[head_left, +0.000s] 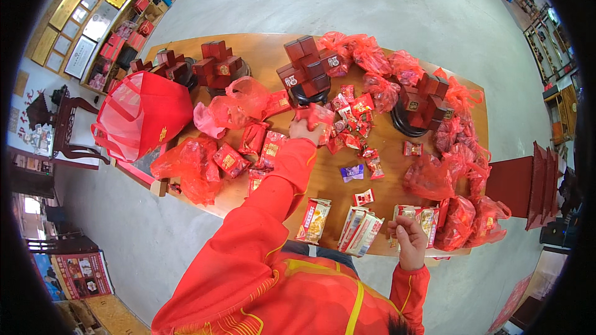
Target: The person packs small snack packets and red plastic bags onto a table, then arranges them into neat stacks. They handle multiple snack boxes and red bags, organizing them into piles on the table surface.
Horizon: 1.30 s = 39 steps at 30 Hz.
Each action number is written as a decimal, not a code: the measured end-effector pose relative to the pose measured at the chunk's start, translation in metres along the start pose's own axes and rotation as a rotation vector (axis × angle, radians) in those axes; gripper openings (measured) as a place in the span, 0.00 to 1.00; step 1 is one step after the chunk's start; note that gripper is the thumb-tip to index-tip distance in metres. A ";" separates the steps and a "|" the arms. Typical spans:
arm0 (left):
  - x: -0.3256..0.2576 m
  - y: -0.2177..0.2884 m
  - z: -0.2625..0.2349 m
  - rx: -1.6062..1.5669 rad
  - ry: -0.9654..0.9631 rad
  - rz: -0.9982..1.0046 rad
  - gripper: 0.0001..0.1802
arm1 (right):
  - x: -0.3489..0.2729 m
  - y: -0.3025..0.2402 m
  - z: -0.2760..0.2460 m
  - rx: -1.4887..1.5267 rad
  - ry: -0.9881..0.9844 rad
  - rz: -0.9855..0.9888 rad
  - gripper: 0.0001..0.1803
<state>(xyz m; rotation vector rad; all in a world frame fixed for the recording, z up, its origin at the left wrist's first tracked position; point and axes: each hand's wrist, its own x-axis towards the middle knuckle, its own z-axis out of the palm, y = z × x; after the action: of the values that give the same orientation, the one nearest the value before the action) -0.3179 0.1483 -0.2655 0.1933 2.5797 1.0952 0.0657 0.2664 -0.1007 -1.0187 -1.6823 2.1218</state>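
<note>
My left hand (pixel 304 130) reaches over the middle of the table, its fingers closed on a shiny red packet (pixel 318 115). Beside it lies a heap of small red wrapped sweets (pixel 355 125); several larger red packets (pixel 271 149) lie on its other side. Near the front edge, my right hand (pixel 412 243) is loosely curled with no object visible in it. It hovers by pale flat snack packets (pixel 428 220), partly covering them. More flat snack packets (pixel 361 231) and a single one (pixel 314 219) lie to its left. A purple packet (pixel 352 173) sits farther in.
Red plastic bags (pixel 429 177), filled, line the table's right side. Dark red wooden block ornaments (pixel 307 67) stand toward the back. A large red tote bag (pixel 146 115) stands at the left, near a crumpled red bag (pixel 194 170). The wooden table (pixel 388 201) has grey floor around it.
</note>
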 end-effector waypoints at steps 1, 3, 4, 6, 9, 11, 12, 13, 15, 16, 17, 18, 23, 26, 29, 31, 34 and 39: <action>-0.012 0.007 0.001 0.106 0.029 0.067 0.33 | 0.002 -0.001 0.002 0.005 -0.007 0.004 0.14; -0.033 0.017 -0.002 0.129 0.103 0.280 0.31 | 0.002 -0.006 0.007 -0.031 -0.004 -0.018 0.15; -0.042 0.019 -0.009 0.054 0.129 0.339 0.30 | 0.000 -0.009 0.011 -0.031 -0.009 -0.030 0.15; -0.064 0.019 -0.022 -0.059 0.095 0.359 0.28 | -0.005 -0.019 0.019 -0.039 -0.022 -0.036 0.16; -0.099 0.007 -0.067 -0.256 -0.117 0.288 0.24 | -0.015 -0.028 0.044 0.014 -0.030 -0.080 0.19; -0.127 -0.004 -0.103 -0.569 -0.380 0.187 0.25 | -0.018 -0.022 0.077 0.125 -0.047 -0.132 0.28; -0.144 -0.009 -0.120 -0.818 -0.534 0.164 0.27 | -0.018 -0.016 0.095 0.122 -0.092 -0.099 0.37; -0.158 -0.014 -0.133 -0.801 -0.578 0.168 0.29 | -0.018 -0.007 0.114 0.125 -0.124 -0.015 0.46; -0.191 -0.026 -0.149 -0.922 -0.657 0.181 0.35 | -0.015 0.019 0.161 0.203 -0.163 0.137 0.55; -0.206 -0.034 -0.151 -0.911 -0.662 0.211 0.37 | -0.008 0.034 0.186 0.259 -0.194 0.102 0.50; -0.217 -0.046 -0.155 -0.768 -0.621 0.258 0.38 | -0.009 0.045 0.201 0.327 -0.209 0.175 0.44; -0.225 -0.060 -0.156 -0.667 -0.596 0.295 0.38 | -0.010 0.053 0.211 0.402 -0.205 0.284 0.38; -0.165 -0.158 -0.144 -0.449 -0.091 -0.015 0.35 | -0.019 0.073 0.239 0.291 -0.140 0.222 0.29; -0.143 -0.202 -0.121 0.067 0.141 0.081 0.37 | -0.018 0.079 0.254 0.276 -0.106 0.231 0.28; -0.147 -0.222 -0.101 0.173 0.059 0.152 0.39 | 0.000 0.097 0.277 0.325 -0.083 0.200 0.27; -0.154 -0.227 -0.101 -0.120 -0.150 0.141 0.32 | 0.020 0.115 0.286 0.318 -0.092 0.181 0.27; -0.149 -0.226 -0.119 -0.247 -0.025 0.199 0.24 | 0.046 0.157 0.296 0.150 -0.065 0.108 0.27; -0.093 -0.213 -0.159 0.033 0.240 0.433 0.20 | 0.053 0.221 0.288 -0.381 0.056 -0.003 0.26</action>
<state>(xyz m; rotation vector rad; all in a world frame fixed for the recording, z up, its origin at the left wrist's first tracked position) -0.2857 -0.1301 -0.2923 0.6953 2.8493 1.2869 -0.1114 0.0133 -0.2985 -1.1583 -2.1063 1.7880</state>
